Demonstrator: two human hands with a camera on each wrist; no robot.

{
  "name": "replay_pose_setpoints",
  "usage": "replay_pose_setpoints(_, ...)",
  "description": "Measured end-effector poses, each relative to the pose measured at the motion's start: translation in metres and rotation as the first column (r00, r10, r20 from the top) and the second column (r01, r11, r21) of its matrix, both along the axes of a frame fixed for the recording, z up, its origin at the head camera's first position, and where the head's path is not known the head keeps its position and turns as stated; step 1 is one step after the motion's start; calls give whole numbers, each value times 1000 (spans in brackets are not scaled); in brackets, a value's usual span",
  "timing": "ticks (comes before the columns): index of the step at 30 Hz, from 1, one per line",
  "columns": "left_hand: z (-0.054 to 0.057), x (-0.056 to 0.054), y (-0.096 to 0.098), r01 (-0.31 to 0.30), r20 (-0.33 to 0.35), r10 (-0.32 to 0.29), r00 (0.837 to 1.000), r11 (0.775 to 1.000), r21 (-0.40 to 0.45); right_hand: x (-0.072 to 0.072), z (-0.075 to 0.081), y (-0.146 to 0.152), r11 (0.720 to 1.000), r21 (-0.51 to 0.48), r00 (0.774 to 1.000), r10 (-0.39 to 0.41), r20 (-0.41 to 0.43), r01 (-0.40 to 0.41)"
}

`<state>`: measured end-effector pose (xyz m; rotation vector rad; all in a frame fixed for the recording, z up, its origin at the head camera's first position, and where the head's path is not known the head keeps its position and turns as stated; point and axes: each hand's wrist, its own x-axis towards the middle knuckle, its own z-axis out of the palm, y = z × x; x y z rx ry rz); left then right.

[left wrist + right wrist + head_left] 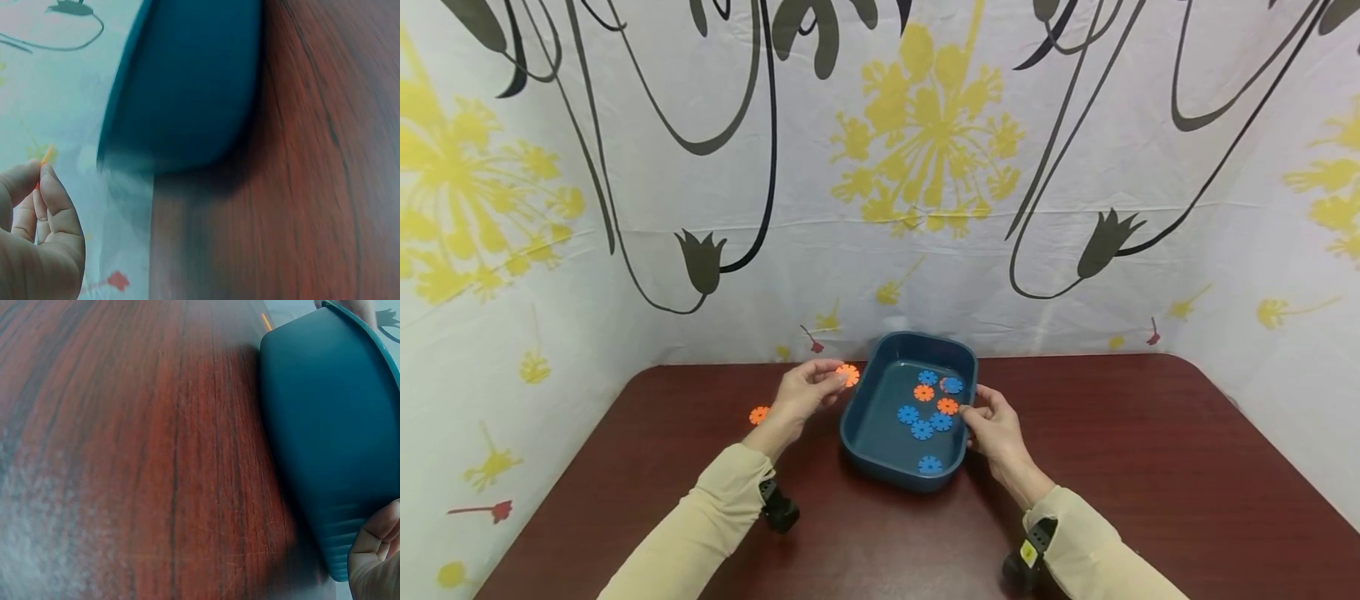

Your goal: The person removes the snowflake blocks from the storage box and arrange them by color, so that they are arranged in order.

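One orange disc [759, 415] lies left of the tray [880, 425], the left hand [805, 393] beside its rim holds a second disc [851, 375] in a closed pinch, best light, and the right hand [997, 429] grips its right wall, best steady.

Wht floral backdrop [895, 175] rises bhd brn tbl [1150, 467].

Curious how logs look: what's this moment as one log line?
left hand: pinches orange piece; right hand: grips teal tray; tray: blue pieces, orange pieces; table: another orange piece
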<state>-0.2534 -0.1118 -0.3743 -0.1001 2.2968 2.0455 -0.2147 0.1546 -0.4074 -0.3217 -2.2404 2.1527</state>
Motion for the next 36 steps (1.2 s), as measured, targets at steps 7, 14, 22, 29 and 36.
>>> replay_pose_setpoints(7, -11, -1, -30, -29, 29, 30, 999, 999, -27, 0, 0, 0, 1000, 1, 1000, 1, 1, -1)
replay_pose_setpoints(14, -21, 2, -67, -46, 46, 49, 998, 996, -75, 1, -1, -1, 1000, 7, 1000, 1, 6, -1)
replay_pose_setpoints(22, -32, 9, -113, -95, 52, 102, 993, 988, -123, 1, -3, -1, 1000, 20, 1000, 0, 16, 0)
replay_pose_setpoints(29, -39, 13, -135, -133, 48, 143, 989, 976, -171, 0, -3, 0, 1000, 30, 1000, -4, 16, 4)
replay_pose_setpoints(36, -42, 15, -147, -136, 19, 145, 989, 957, -255, -1, -2, 1, 999, 38, 1000, 2, 16, -3)
